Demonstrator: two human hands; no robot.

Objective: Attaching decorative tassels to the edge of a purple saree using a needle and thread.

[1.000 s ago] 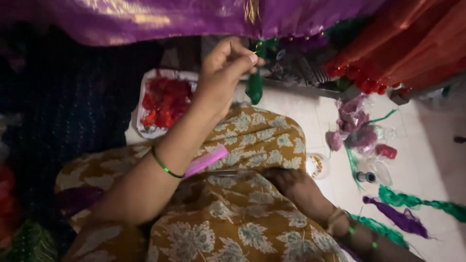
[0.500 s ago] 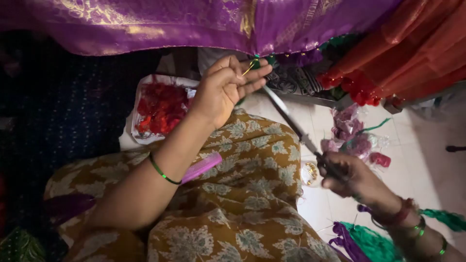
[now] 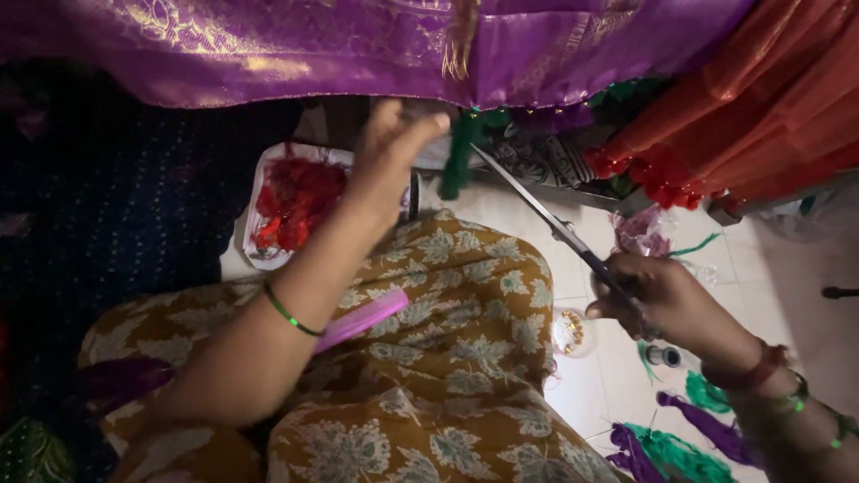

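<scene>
Right hand (image 3: 667,300) gripping scissors (image 3: 546,219), red-filled tray (image 3: 259,192)

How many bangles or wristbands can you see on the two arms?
4 that show: a green bangle on the left forearm, and on the right wrist a red band plus two green bangles further up. Others may be hidden in shadow.

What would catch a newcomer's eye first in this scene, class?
The shiny purple gold-patterned cloth hangs across the top. Beneath it the left hand reaches toward a green thread tassel, while the right hand aims long metal scissors at it. A white tray of red pieces sits left.
</scene>
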